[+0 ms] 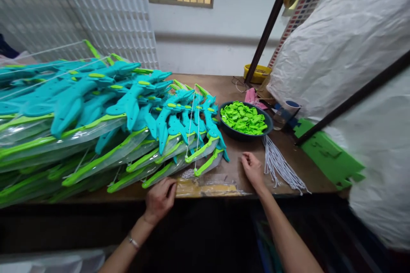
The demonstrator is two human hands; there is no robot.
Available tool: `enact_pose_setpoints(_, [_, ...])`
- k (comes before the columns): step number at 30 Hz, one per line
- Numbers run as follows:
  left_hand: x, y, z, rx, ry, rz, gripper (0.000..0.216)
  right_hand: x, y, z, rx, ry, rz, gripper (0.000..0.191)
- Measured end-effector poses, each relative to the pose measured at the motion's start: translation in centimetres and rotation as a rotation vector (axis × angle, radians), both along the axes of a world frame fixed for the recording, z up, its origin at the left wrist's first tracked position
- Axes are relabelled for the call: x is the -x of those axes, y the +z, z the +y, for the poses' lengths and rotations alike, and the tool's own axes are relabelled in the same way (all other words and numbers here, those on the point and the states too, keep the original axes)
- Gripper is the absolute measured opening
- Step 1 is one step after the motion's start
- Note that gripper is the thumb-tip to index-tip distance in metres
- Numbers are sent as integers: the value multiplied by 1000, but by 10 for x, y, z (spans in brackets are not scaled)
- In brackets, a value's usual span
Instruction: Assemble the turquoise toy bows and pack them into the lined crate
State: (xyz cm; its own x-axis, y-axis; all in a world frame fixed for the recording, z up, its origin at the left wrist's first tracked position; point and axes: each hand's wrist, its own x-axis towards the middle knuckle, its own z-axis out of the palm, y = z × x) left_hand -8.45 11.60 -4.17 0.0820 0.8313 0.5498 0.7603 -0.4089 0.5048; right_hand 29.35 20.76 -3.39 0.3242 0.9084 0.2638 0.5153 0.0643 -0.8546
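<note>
We're holding left hand [160, 199] and right hand [252, 168] curled, any grip unclear; bows [130, 102] are lying ahead of the left, cords [279, 164] beside the right, presumably for easy reach.

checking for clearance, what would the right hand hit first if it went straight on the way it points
Along its forearm's line, the right hand would probably meet the dark round bowl heaped with bright green plastic pieces, though exact depth is hard to judge.
</note>
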Motion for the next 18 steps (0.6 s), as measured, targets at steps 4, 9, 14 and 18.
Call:
enact_pose_setpoints(4, [8,19,-27,81,15,-181,18,1,1,-2,-4,13,-47,32])
enact_pose_setpoints(9, [41,36,-90,93,91,-79,17,2,-1,1,-6,31,-190,38])
enact_pose_setpoints(14, [67,73,-146,141,203,119,17,-1,-3,0,49,57,-306,39])
enact_pose_setpoints(18, [75,107,-174,192,318,242,23,3,-5,-4,-30,87,-521,34])
